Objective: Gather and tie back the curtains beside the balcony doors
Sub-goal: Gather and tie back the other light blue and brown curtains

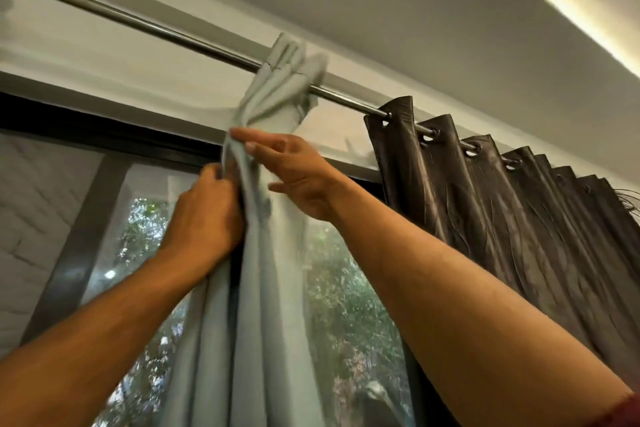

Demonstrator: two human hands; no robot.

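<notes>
Pale grey-green fabric curtain, bunched into a narrow column, hanging from a long polished metal rod in front of the dark-framed glass balcony door. Left hand clamped around the gathered folds. Right hand just above, fingers outstretched and apart, fingertips touching the cloth. Dark brown pleated eyelet curtain further right on the same rod.
</notes>
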